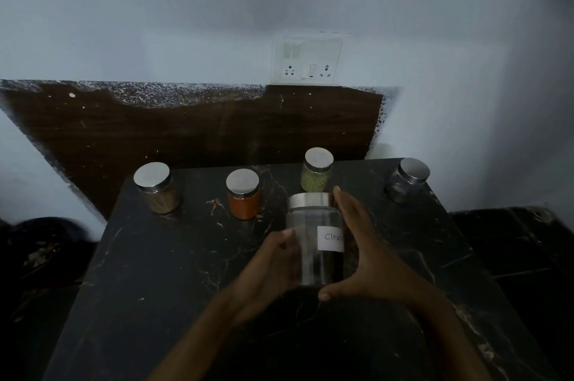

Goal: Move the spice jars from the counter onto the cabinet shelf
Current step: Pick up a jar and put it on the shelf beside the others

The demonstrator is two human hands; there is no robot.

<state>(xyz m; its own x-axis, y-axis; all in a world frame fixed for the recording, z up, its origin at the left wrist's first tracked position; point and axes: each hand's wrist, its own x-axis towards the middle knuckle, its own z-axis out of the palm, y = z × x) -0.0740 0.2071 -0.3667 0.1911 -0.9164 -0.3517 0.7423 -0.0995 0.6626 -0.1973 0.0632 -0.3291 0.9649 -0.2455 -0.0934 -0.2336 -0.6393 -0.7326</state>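
A clear glass jar with a steel lid and a white label reading "Cloves" (313, 225) stands between my two hands, above the black marble counter (161, 272). My left hand (267, 269) grips its left side with curled fingers. My right hand (363, 253) lies along its right side, fingers straight up the glass, thumb under the base. Behind it stand more lidded jars: a beige one (158, 189), an orange-red one (243, 196), a green one (316, 171) and a dark one (407, 180). No cabinet shelf is in view.
A dark wood backsplash panel (186, 129) rises behind the counter. A white switch and socket plate (306, 59) sits on the pale wall above it. A lower black marble surface (512, 244) lies to the right of the counter.
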